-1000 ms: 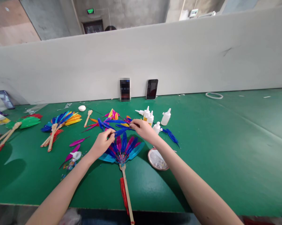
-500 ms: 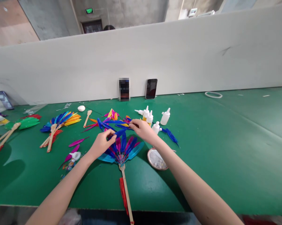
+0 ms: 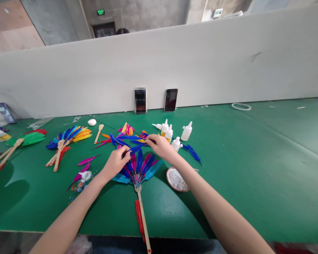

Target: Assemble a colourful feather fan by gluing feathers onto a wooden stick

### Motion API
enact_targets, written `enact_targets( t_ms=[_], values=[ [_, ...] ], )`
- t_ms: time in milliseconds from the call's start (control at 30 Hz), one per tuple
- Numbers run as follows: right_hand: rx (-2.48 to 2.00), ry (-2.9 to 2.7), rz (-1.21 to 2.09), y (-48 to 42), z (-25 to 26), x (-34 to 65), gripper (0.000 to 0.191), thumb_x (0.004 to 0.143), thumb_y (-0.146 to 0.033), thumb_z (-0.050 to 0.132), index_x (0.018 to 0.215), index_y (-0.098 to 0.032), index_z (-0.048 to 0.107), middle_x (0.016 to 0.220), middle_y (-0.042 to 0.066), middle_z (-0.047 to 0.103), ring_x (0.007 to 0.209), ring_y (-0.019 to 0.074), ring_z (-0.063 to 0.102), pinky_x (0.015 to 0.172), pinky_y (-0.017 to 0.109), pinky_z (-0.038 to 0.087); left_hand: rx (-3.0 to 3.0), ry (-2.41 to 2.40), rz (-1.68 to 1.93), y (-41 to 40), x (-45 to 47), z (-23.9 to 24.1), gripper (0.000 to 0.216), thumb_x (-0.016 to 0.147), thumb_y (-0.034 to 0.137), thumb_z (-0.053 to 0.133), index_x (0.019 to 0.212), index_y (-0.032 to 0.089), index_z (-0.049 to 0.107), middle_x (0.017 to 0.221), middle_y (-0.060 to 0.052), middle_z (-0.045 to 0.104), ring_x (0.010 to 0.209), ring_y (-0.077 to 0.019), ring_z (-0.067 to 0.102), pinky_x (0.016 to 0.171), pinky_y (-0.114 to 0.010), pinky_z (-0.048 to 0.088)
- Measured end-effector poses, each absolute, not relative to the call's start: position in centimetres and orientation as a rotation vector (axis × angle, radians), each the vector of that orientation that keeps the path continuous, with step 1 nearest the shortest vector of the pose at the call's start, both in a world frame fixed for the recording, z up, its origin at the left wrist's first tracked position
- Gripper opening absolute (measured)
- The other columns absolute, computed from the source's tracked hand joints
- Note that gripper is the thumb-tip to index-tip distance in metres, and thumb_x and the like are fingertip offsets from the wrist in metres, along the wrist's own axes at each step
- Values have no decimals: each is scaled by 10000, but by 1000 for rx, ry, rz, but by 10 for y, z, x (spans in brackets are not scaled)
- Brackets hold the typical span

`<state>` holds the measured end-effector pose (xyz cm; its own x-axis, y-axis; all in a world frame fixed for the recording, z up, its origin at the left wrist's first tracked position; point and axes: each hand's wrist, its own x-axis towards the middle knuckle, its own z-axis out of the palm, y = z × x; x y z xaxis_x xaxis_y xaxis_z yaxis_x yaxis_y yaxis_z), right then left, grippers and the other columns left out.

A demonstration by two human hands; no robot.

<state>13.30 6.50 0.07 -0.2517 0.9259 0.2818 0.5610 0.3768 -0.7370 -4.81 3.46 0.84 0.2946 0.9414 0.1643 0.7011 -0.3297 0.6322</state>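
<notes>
My left hand [image 3: 116,161] is closed in a pinch on a short blue feather [image 3: 134,149], just above the top of a feather fan. This fan [image 3: 139,160] has blue, magenta and light-blue feathers spread from a wooden handle [image 3: 143,215] with a red tassel [image 3: 139,218]. Beyond the fan, my right hand [image 3: 159,145] pinches the end of a long blue feather [image 3: 129,138] at the loose pile; its fingertips are partly hidden. More loose feathers [image 3: 127,129] in pink, yellow and orange lie behind.
White squeeze bottles [image 3: 186,131] stand right of the pile. A shallow round dish [image 3: 177,180] sits beside my right forearm. Other feather fans [image 3: 69,137] lie at left, near a wooden stick [image 3: 99,133] and magenta feathers [image 3: 85,160]. Two phones [image 3: 171,100] lean on the white partition [image 3: 201,67].
Almost nothing differs. The view has shifted very slightly, and both hands keep their pinches in about the same places.
</notes>
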Motion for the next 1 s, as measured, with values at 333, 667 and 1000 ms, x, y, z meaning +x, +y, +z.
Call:
enact_targets(
  t_ms=[333,667,1000],
  values=[
    [-1291,-1921,695,65,3,133,201,780,-219,416,581,-194,415,553,-20,447,555,123,426,558,235,298,2105,1446,712,36,-48,6,153,738,287,337,662,192,430,512,47,480,483,-108,446,524,-219,341],
    [-1289,-1896,685,66,1,135,192,784,-219,415,599,-181,453,563,-16,476,555,118,428,546,227,304,2037,1407,807,38,-52,4,175,763,312,382,708,181,486,595,16,551,598,-137,536,618,-234,390],
    [-1259,-1923,652,64,2,135,196,786,-209,433,601,-175,484,566,-15,487,560,119,449,559,232,327,1983,1453,920,40,-55,-1,138,736,271,390,723,183,495,614,15,557,612,-137,536,615,-242,400]
  ],
)
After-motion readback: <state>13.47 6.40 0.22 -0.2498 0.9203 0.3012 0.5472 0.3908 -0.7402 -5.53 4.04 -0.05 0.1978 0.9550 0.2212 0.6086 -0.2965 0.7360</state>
